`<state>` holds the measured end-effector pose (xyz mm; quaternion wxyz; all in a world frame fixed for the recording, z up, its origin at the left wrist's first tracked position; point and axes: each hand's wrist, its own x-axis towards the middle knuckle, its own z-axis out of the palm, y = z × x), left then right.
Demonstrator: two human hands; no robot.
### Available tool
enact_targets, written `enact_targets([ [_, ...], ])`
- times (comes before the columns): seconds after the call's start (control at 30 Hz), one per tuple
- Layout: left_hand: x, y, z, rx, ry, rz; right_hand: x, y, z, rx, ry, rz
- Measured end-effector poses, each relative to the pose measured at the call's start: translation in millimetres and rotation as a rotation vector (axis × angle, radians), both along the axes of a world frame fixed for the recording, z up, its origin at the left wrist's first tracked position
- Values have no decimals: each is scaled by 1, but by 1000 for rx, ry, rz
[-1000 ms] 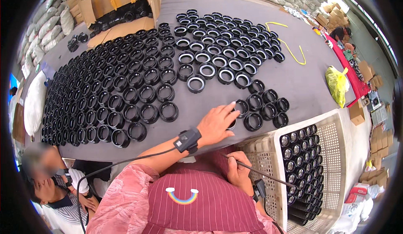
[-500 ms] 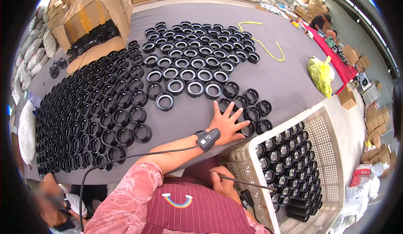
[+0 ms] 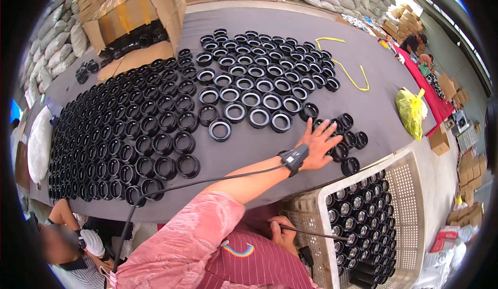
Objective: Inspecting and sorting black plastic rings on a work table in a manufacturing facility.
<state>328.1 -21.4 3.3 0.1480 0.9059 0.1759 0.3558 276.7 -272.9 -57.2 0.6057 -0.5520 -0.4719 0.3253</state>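
My left hand (image 3: 319, 145) reaches across the grey-covered table (image 3: 249, 172) with its fingers spread. Its fingertips are at a small cluster of black rings (image 3: 350, 166), partly covering some; whether they press on them is hard to tell. To the left of that hand, many black rings with pale inner rims (image 3: 281, 121) lie in rows. Down by my body, my right hand (image 3: 281, 232) is closed around a black cable (image 3: 316, 233), beside the plastic crate (image 3: 306, 206). A black device (image 3: 294, 158) is strapped to my left wrist.
Dense rows of plain black rings (image 3: 163, 144) cover the table's left side. Inside the crate stand black cylinders (image 3: 358, 221). An open cardboard box (image 3: 137, 9) and a yellow bag (image 3: 410, 113) are on the table. Another person (image 3: 78, 258) sits at lower left.
My left hand has moved rightward and a little away from me. Several rings near its fingers have shifted right. The whole view has also swung, while my right hand stays by the crate.
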Motion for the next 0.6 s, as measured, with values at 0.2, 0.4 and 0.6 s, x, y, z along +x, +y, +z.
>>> enact_targets([
  [0.2, -79, 37, 8, 104, 354, 535, -9, 2, 8, -4, -58, 75],
  [0.4, -128, 24, -16, 265, 365, 286, -14, 1, 35, 20, -119, 75],
  [0.6, -239, -70, 8, -36, 339, 112, -21, 26, 47, 58, 137, -88],
])
